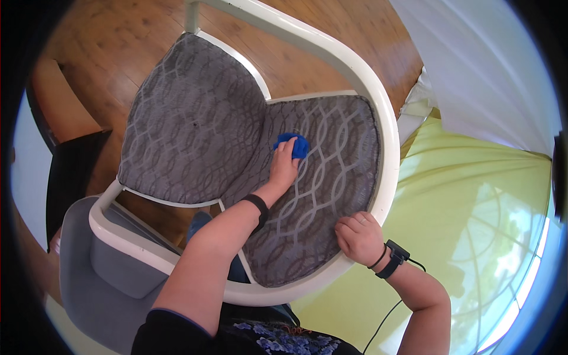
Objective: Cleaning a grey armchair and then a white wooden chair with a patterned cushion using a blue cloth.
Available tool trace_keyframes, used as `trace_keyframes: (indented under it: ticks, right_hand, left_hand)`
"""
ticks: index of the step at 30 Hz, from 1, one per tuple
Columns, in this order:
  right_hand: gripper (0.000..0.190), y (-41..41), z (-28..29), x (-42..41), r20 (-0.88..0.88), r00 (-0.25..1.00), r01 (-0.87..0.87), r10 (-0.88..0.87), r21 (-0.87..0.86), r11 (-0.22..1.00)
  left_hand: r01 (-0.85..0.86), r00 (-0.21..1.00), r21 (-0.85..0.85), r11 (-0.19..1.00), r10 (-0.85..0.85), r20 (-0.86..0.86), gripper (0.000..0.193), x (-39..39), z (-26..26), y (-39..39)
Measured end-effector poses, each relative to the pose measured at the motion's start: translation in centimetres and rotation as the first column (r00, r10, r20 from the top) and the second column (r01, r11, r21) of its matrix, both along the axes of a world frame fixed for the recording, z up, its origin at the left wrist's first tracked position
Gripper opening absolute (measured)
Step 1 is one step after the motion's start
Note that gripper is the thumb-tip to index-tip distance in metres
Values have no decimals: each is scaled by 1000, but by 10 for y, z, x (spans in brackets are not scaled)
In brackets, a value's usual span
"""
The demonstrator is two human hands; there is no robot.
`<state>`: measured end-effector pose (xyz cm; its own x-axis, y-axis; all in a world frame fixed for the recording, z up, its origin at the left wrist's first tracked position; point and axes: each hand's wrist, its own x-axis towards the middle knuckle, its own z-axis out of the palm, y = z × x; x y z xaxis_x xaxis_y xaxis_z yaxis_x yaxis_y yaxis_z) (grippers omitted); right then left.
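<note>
In front of me is an armchair with a white frame (385, 133) and grey upholstery in a pattern of interlaced wavy lines. The backrest pad (328, 177) faces up towards me, and the seat cushion (191, 120) lies beyond it to the left. My left hand (284, 166) presses a bunched blue cloth (300, 145) against the backrest pad, not far from the seat. At the lower right, my right hand (360, 237) grips the curved top rail of the frame, its fingers curled over onto the pad's edge. A small dark spot shows on the seat cushion.
A grey shell chair (106, 266) stands close by at lower left, beneath the white armrest. Yellow-green fabric (443, 199) spreads at the right, with a white curtain (497, 80) above it. A thin black cable (382, 326) hangs by my right arm. The floor (111, 40) is wood-patterned.
</note>
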<state>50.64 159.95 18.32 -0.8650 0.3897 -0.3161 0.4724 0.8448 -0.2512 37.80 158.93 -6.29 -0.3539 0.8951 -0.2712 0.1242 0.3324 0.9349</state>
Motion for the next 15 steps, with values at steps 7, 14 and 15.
trace_keyframes:
  ticks: [7,14,15]
  right_hand:
    - [16,1,0,1,24,1000,-6,6,-4,1000]
    - [18,3,1,-2,54,998,-21,22,-15,1000]
    - [18,4,2,-1,61,998,-19,20,-11,1000]
  left_hand:
    - [-86,995,-123,989,78,-70,47,-6,-67,3]
    - [-45,982,-373,927,-27,-185,42,-24,-108,-10]
    - [-29,980,-476,879,-70,-188,41,-25,-105,-11]
